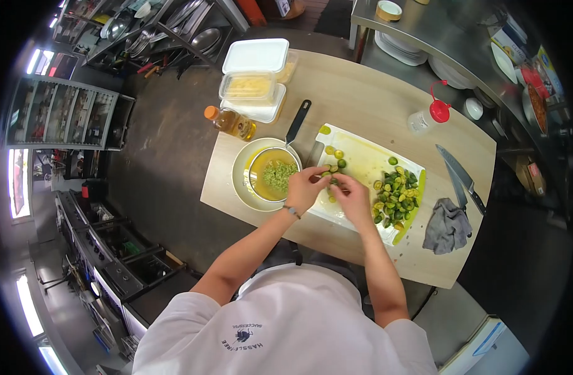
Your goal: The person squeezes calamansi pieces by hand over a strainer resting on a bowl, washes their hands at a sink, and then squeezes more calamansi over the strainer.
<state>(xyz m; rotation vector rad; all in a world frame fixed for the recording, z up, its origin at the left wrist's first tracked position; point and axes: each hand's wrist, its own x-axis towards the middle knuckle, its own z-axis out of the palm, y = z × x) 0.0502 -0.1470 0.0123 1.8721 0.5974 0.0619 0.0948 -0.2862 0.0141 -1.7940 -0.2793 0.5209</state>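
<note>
My left hand (304, 189) and my right hand (353, 196) meet over the left part of a white cutting board (361, 147) with green ends. Their fingertips are pinched together around a small green lime piece (334, 181), mostly hidden by the fingers. Several lime halves (339, 154) lie just beyond my fingertips. At the board's right end is a heap of green and yellowish lime pieces (396, 199). Left of my left hand, a strainer (297, 125) with a black handle rests over a pale bowl (239, 178), with greenish pulp (279, 175) and yellow liquid inside.
Behind the bowl stand an orange-capped bottle (238, 124) and stacked lidded containers (252, 84). A red-capped squeeze bottle (427, 117) stands at the back right. Knives (460, 172) and a grey cloth (448, 226) lie at the table's right edge. A steel shelf (446, 47) holds plates.
</note>
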